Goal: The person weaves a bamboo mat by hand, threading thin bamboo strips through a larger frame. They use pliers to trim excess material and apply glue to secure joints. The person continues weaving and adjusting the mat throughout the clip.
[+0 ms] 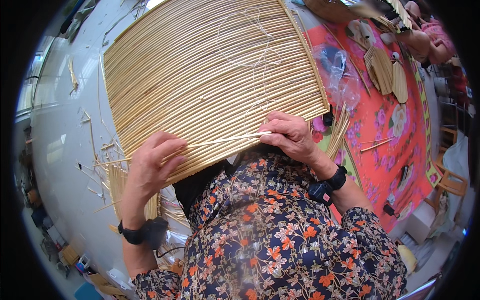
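Left hand curls its thumb and fingers round a pale, slender stalk; right hand pinches the stalk's tip. The stalk runs slantwise over the near rows of a stalk mat, spread before the wearer's body. White thread lies in loose loops on the mat. Step in hand, apparently: lining up the stalk by the near edge. Next move calls for a steady two-handed hold, thread clear.

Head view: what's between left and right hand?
At least one thin, pale straw-like stalk runs between left hand and right hand, over the ribbed tan straw-like mat; head view.
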`<move>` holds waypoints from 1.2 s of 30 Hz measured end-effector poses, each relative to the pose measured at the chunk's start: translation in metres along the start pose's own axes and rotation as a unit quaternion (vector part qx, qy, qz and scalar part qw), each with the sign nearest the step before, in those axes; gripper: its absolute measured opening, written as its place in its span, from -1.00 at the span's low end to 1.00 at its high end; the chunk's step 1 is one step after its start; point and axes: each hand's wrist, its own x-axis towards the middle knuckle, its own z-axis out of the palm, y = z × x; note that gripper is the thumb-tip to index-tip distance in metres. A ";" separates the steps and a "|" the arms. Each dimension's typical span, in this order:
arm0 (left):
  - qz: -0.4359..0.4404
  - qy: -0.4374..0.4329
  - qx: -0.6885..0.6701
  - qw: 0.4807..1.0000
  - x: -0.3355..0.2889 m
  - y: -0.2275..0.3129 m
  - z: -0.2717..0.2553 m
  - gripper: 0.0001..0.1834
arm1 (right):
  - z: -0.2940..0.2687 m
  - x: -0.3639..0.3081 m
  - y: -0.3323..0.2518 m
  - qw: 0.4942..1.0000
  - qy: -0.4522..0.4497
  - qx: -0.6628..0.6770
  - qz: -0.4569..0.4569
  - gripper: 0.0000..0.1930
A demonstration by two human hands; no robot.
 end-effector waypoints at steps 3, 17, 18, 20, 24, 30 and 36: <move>0.017 -0.016 -0.041 0.999 0.029 0.025 0.017 -0.67 | 0.002 0.003 -0.002 1.000 0.002 0.007 0.003 -0.90; -0.113 -0.089 -0.211 0.967 0.054 0.010 0.032 -0.84 | 0.009 -0.006 0.000 0.996 0.070 0.031 -0.044 -0.55; -0.117 -0.090 -0.211 0.966 0.052 0.007 0.029 -0.84 | 0.009 -0.010 -0.004 0.994 0.084 0.036 -0.054 -0.51; -0.128 -0.086 -0.211 0.965 0.050 0.008 0.025 -0.82 | -0.001 -0.021 -0.015 0.989 0.113 0.059 -0.076 -0.48; -0.097 -0.089 -0.151 0.980 0.046 -0.002 0.025 -0.83 | -0.024 -0.048 -0.024 0.941 0.309 0.131 0.034 -0.68; -0.129 -0.057 -0.157 0.977 0.023 -0.010 0.028 -0.85 | -0.111 -0.058 0.087 0.866 0.431 0.174 0.184 -0.60; -0.121 -0.069 -0.210 0.968 0.008 0.010 0.037 -0.87 | -0.298 -0.048 0.140 0.803 0.547 0.148 0.187 -0.63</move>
